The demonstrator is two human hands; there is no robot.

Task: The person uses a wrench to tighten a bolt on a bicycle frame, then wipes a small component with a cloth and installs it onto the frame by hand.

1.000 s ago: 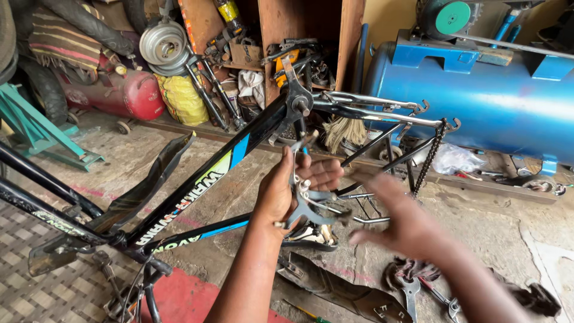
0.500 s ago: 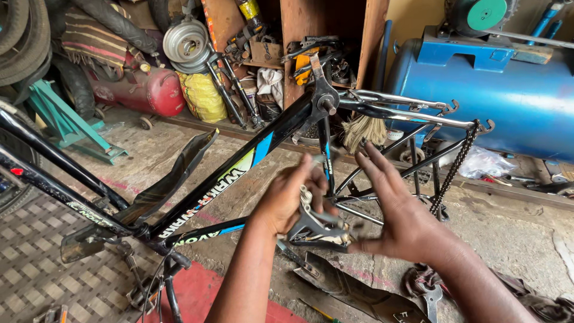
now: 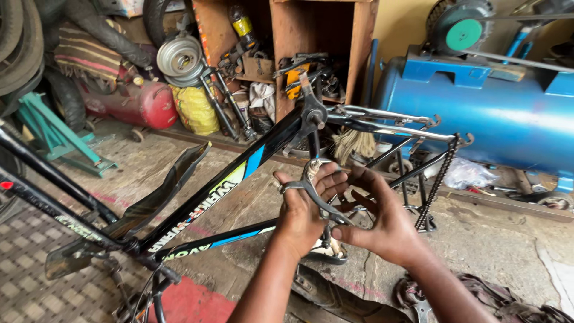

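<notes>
Both hands are working in the lower middle of the frame. Left hand (image 3: 302, 212) is grasping a silver brake caliper (image 3: 315, 190) with curled fingers, and right hand (image 3: 388, 224) is closing its fingers around the same part from the other side, just beside the left one. Behind them, a big blue tank (image 3: 478, 113) is lying at the upper right. A black bicycle frame (image 3: 239, 179) with blue and yellow marks is running from the lower left up to the middle, upside down, and the caliper is sitting against its thin rear tubes. A wooden shelf (image 3: 287, 36) full of tools is standing at the top centre. A red cylinder (image 3: 140, 104) is lying at the upper left, with a yellow sack (image 3: 194, 110) just beside it. A chain (image 3: 439, 179) is hanging at the right of the hands.
</notes>
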